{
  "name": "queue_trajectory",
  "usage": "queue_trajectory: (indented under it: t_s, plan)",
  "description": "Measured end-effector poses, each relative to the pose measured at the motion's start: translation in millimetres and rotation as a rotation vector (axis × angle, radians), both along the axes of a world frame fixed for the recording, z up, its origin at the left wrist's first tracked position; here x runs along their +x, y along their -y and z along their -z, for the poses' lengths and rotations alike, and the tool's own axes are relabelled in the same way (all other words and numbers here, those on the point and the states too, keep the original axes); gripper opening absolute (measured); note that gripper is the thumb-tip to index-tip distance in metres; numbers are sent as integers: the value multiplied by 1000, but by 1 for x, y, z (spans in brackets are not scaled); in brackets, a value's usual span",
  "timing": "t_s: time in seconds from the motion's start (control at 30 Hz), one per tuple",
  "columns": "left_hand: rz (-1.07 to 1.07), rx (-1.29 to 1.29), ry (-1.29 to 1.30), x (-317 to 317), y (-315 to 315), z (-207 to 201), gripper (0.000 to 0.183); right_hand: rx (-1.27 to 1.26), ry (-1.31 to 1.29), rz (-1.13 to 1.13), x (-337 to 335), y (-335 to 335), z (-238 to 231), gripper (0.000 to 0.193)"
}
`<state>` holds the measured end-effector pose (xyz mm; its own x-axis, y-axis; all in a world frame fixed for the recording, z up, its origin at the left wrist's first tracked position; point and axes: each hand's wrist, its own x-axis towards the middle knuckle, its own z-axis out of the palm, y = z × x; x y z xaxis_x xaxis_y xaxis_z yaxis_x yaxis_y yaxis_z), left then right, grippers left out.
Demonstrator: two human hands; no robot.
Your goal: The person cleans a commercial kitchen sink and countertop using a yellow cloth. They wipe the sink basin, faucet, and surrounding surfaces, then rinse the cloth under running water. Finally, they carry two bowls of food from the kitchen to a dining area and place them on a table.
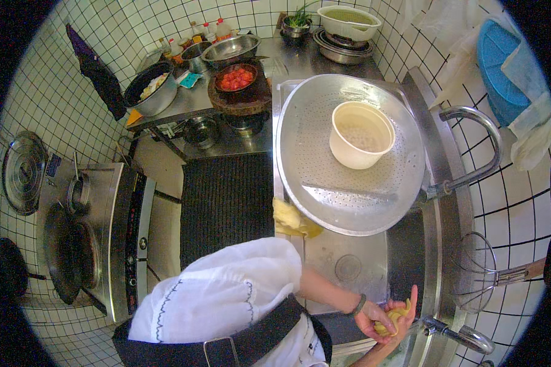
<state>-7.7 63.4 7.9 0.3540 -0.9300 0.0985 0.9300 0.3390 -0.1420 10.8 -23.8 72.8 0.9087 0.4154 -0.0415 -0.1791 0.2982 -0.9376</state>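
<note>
Low on the right, over the sink (318, 254), my two hands come together around a small yellowish lump (393, 318). What it is I cannot make out; it looks uneven or folded. My left hand (372, 319), with a dark bracelet at its wrist, has its fingers closed on the lump from the left. Behind and beneath it, my right hand (404, 327) cups the same lump, one finger stretched upward. Just right of my hands is a metal tap (456, 335).
A big perforated metal basin (312, 189) rests across the far sink, holding a cream tub (355, 150). Yellow cloth (289, 217) hangs at the sink's left edge. Farther back, a bowl of red chopped pieces (237, 78) stands on a round wooden block (242, 105). A stove (107, 202) is left.
</note>
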Motion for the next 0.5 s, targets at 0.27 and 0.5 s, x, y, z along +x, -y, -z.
queue_trajectory:
  t_s: [0.27, 0.5]
  plan:
    - [137, 162, 208, 11, 20, 34, 26, -365, -64, 17, 20, 37, 42, 35]
    - [-68, 910, 706, 9, 31, 83, 20, -514, 32, 146, 21, 17, 79, 23]
